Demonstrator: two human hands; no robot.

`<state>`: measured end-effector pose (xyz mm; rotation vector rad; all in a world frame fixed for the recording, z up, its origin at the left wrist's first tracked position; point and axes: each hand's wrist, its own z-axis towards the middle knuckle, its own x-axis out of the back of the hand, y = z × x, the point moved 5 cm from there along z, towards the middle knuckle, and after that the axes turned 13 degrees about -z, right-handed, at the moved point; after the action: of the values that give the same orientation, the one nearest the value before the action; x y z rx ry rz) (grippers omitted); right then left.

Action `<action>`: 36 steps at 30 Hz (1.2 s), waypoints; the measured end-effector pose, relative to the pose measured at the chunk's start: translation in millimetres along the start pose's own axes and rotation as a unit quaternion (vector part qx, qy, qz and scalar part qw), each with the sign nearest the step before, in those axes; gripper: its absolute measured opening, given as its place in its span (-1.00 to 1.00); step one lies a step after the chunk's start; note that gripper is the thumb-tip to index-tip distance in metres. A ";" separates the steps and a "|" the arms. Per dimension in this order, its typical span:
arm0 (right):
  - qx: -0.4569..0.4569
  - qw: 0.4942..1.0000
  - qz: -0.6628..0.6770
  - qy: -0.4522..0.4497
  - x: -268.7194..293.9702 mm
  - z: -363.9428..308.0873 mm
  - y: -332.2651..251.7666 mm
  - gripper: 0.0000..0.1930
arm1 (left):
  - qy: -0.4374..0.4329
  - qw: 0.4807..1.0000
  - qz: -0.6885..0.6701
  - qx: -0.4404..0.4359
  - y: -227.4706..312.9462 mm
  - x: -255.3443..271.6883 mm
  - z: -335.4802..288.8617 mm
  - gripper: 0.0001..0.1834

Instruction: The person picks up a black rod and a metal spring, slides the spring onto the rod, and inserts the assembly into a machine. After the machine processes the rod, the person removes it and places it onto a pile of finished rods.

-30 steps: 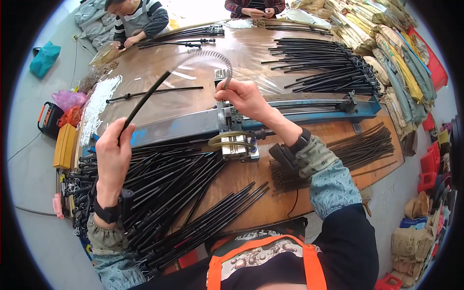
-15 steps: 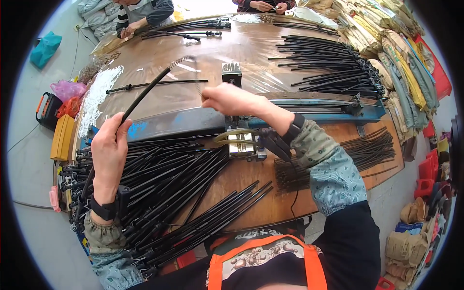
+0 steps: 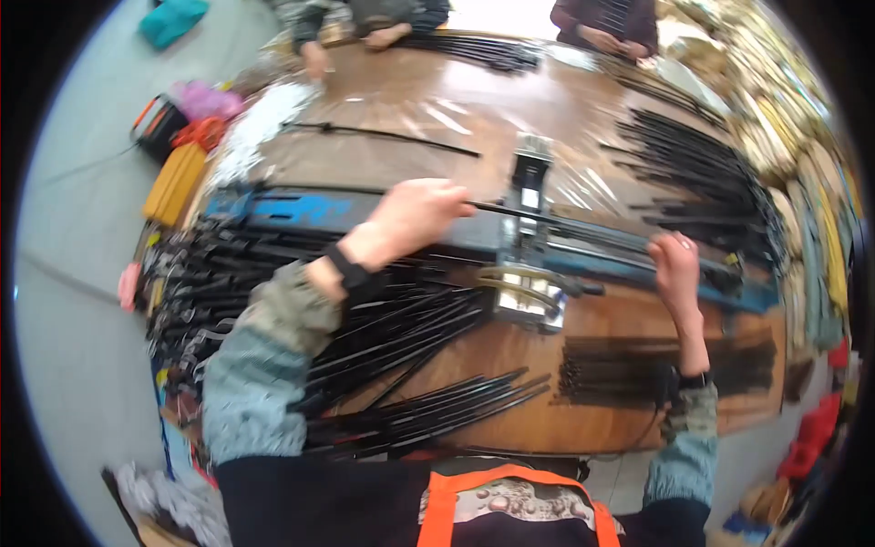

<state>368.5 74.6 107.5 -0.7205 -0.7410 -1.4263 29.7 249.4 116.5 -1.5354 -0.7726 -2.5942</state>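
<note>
A long thin black tube [image 3: 508, 210] lies across the metal bench fixture [image 3: 531, 191]. My left hand [image 3: 415, 217] is closed round it left of the fixture, and its left part runs on above the blue rail [image 3: 305, 210]. At the right, my right hand [image 3: 674, 269] is closed with its fingertips at the tube's right end; blur hides the spring there. In front of the fixture are curved yellowish hoops [image 3: 521, 284] and a black handle. Below my left forearm lies a big heap of black tubes [image 3: 401, 342]. A bundle of thin dark springs [image 3: 670, 369] sits below my right hand.
More black tubes [image 3: 697, 178] are stacked at the far right, and a single tube [image 3: 392, 137] lies behind the rail. White pieces [image 3: 260, 128] are piled at the left edge. Co-workers' hands [image 3: 606, 41] show at the far side. Sacks [image 3: 820, 201] line the right.
My left hand has moved right and lowered the raised tube to lie level across the fixture. My right hand has gone far right. The spring's bent loop no longer shows, and the view has shifted.
</note>
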 end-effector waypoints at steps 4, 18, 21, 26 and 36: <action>0.004 1.000 -0.007 0.003 -0.8 -3.0 -1.6 -0.91 | -0.010 1.000 0.013 0.009 8.3 -21.4 15.1 -0.78; -0.012 1.000 0.004 -0.021 -16.2 -9.9 4.4 -0.93 | 0.104 0.993 -0.060 -0.018 0.7 -23.7 1.3 -0.78; -0.014 0.999 -0.022 -0.020 -16.8 -19.4 9.3 -0.94 | 0.106 0.992 -0.063 -0.035 1.2 -27.3 4.7 -0.78; 0.039 0.994 -0.095 0.029 4.5 -24.6 -48.4 -0.67 | 0.049 0.997 0.016 0.048 -1.1 -27.7 8.8 -0.82; -0.049 0.986 0.151 -0.058 -8.3 -53.1 -79.1 -0.76 | 0.014 0.997 0.044 0.068 2.6 -36.2 17.7 -0.81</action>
<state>290.3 35.0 69.2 -0.9560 -0.6239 -1.1563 63.3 246.7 94.3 -1.4589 -0.8402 -2.4407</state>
